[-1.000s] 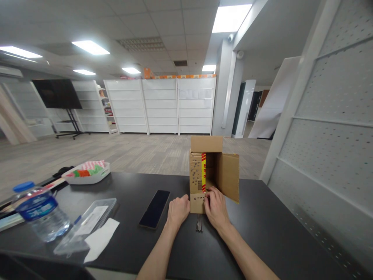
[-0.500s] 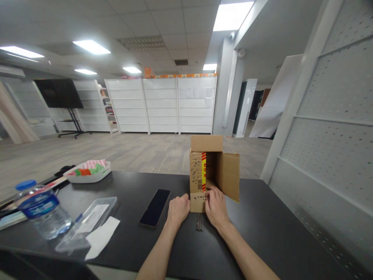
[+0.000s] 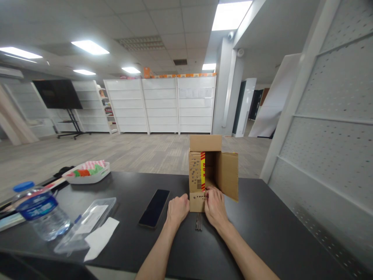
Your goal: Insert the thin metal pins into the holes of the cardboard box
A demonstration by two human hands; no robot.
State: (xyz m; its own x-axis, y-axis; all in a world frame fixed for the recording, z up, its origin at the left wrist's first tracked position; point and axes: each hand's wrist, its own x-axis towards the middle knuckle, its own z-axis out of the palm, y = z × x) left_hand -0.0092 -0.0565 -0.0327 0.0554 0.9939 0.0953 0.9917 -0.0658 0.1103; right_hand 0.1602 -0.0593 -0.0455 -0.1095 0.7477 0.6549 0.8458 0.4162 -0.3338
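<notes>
A cardboard box (image 3: 195,171) stands on the black table, its opening towards me and one flap swung out to the right. Dark marks dot its left front panel, beside a red-and-yellow strip. Small dark holes run in a row along the lower front flap (image 3: 197,204). My left hand (image 3: 178,208), fingers curled, is closed against the box's left edge. At the right end of the holes, my right hand (image 3: 215,204) has its fingers bent together over the flap; what they pinch is hidden. Several thin metal screws or nails (image 3: 198,223) lie side by side before the box.
Left of my left hand lies a black phone (image 3: 154,208). Farther left are a clear plastic case (image 3: 100,210), a white paper slip (image 3: 101,238) and a water bottle (image 3: 42,212). A white basket (image 3: 90,177) sits at the table's back left. A perforated panel (image 3: 335,140) rises at right.
The view has shifted very slightly. Both hands, the box and the metal pieces keep their places relative to each other.
</notes>
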